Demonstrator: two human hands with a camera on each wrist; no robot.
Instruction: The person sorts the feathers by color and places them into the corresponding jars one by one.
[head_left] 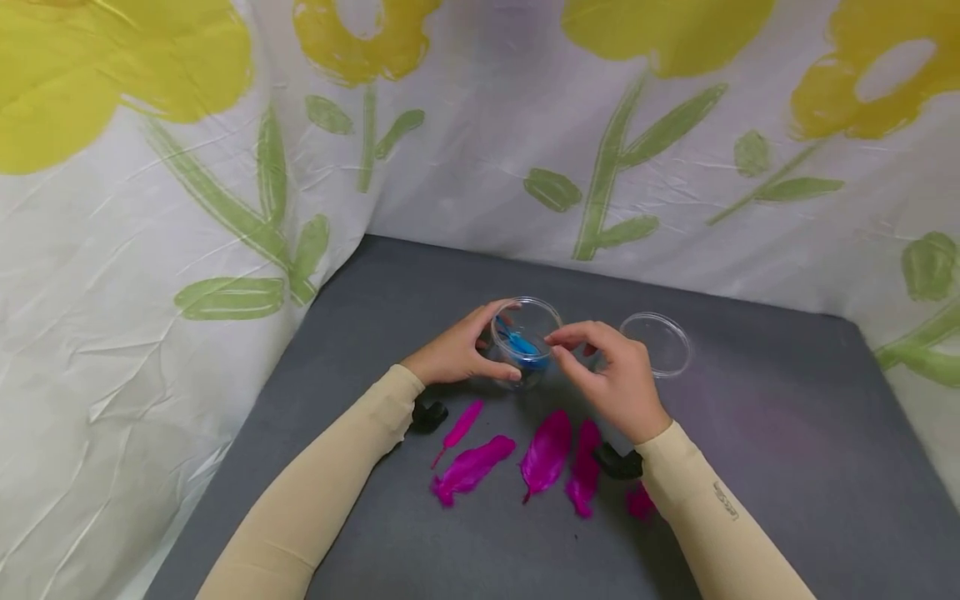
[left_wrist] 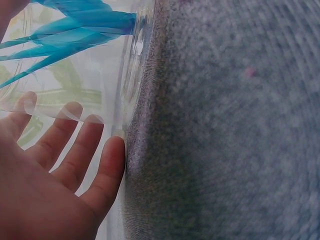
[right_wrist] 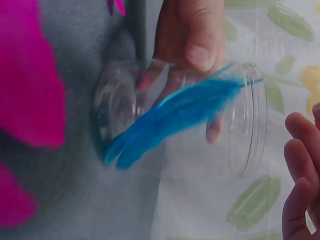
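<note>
A clear plastic jar [head_left: 528,375] stands on the grey table with its mouth up. Blue feathers [right_wrist: 175,117] lean inside it, quills toward the rim. My left hand [head_left: 457,346] holds the jar from the left side, thumb in front; in the left wrist view its fingers [left_wrist: 82,155] lie along the clear wall. Beside the rim hovers my right hand [head_left: 611,375], its fingers loosely bent and nothing visible between them. Some of the right fingers [right_wrist: 302,160] show at the edge of the right wrist view, apart from the jar mouth.
Several magenta feathers [head_left: 546,454] lie on the grey table [head_left: 787,433] in front of the jar, one partly under the right forearm. A round clear lid [head_left: 656,343] lies behind the right hand. A cloth printed with yellow flowers [head_left: 480,150] hangs around the table's back and sides.
</note>
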